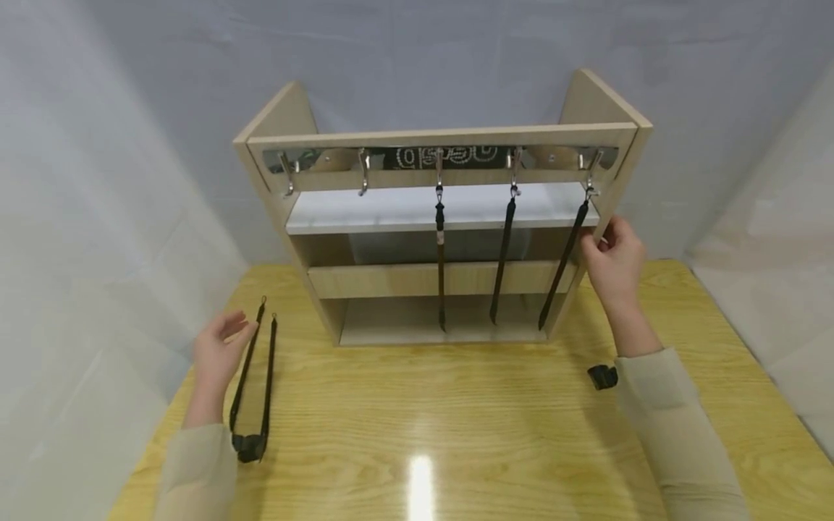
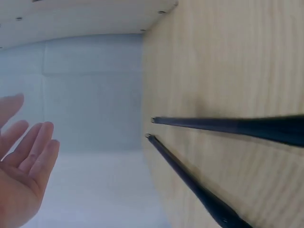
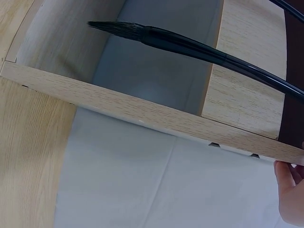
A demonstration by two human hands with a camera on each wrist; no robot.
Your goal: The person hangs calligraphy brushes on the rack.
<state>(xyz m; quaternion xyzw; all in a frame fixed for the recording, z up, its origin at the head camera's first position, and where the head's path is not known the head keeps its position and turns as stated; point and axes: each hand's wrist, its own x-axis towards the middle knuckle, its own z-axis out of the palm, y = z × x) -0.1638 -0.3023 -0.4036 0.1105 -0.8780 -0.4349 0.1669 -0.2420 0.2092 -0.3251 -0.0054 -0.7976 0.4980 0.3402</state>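
Observation:
A light wooden shelf rack (image 1: 472, 278) carries a strip of hooks (image 1: 365, 171) along its top. Three dark calligraphy brushes hang there by their loops, tips down: a middle brush (image 1: 441, 275), another brush (image 1: 502, 264) to its right, and the rightmost brush (image 1: 562, 268), whose dark bristles show in the right wrist view. My right hand (image 1: 615, 260) grips the front edge of the rack's right side panel (image 3: 142, 114), beside the rightmost brush. Over the table's left side, my left hand (image 1: 221, 347) is held with fingers loosely bent and nothing in them. Two brushes (image 1: 269, 376) lie beside it.
The two left hooks (image 1: 287, 174) carry nothing. A yellowish wood-grain table (image 1: 404, 405) bears the rack. Pale cloth (image 1: 417, 58) hangs behind and on both sides. A small black wrist camera (image 1: 602, 377) sits at the right cuff, another camera (image 1: 249, 447) at the left.

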